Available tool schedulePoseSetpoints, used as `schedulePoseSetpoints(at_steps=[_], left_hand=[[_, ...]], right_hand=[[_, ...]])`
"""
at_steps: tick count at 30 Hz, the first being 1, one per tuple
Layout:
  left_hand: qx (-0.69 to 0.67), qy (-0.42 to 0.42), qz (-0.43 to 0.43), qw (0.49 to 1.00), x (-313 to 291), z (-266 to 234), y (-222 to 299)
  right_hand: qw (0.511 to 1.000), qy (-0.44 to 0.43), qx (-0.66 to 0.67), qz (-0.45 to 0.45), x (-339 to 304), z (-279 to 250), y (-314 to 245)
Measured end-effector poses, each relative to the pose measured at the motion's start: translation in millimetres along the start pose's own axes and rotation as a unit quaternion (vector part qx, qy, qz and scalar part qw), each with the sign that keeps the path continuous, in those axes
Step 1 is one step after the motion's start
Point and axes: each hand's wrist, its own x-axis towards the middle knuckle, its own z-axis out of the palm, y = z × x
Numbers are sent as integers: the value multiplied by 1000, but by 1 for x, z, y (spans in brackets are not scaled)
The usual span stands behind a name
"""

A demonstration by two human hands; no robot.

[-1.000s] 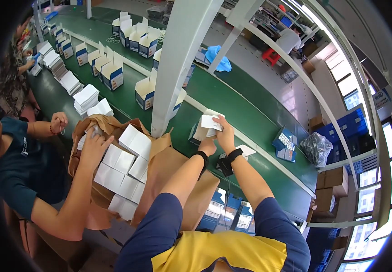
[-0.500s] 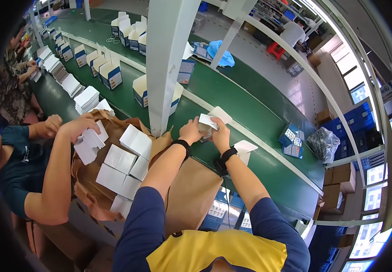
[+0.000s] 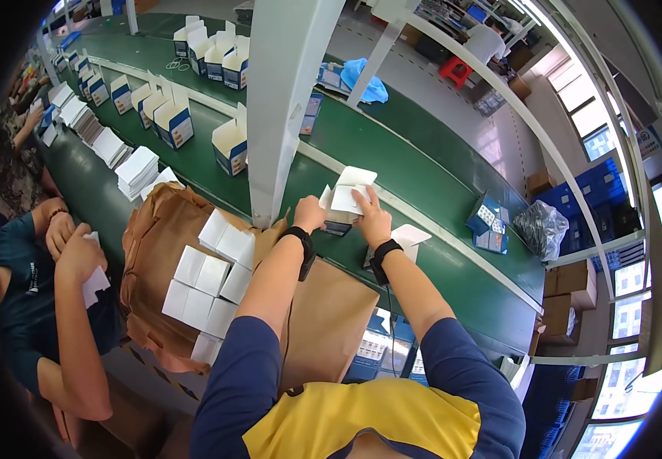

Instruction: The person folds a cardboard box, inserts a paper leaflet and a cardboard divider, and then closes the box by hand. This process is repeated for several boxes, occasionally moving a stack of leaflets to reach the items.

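Observation:
On the green conveyor in front of me stands a small blue carton [image 3: 338,228] with its white flaps raised. My left hand [image 3: 310,215] is closed on the carton's left side. My right hand [image 3: 374,218] is at its right side, fingers bent over a folded white paper [image 3: 350,198] at the carton's mouth. How far the paper reaches inside is hidden. Just right of my right wrist is another carton with raised pale flaps [image 3: 409,236]. To the left, a large brown-paper-lined box [image 3: 147,268] holds several white paper bundles [image 3: 188,306].
A white post [image 3: 277,115] rises left of my hands. Several open cartons [image 3: 172,121] and white paper stacks [image 3: 138,172] line the conveyor. At left a co-worker's hand [image 3: 78,256] holds white papers. Blue packs [image 3: 489,229] and a plastic bag [image 3: 542,229] lie right.
The white paper, held between both hands before, is now at the carton's mouth. My left hand has shifted slightly left onto the carton. The co-worker's papers have moved from the lined box toward their body.

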Motion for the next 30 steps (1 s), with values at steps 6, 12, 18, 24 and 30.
schedulePoseSetpoints(at_steps=[6,12,18,24,30], left_hand=[[95,22,84,992,5,8,-12],[51,30,65,996,5,9,-19],[26,16,74,997,1,5,-15],[-126,7,-15,992,5,4,-24],[-58,124,49,989,3,17,-24]], right_hand=[[999,-5,-40,22,13,9,-8],[995,33,-83,-39,19,20,-20],[990,29,-101,-90,22,15,-10],[972,16,-155,-176,21,19,-5],[946,-17,-224,-233,28,13,0]])
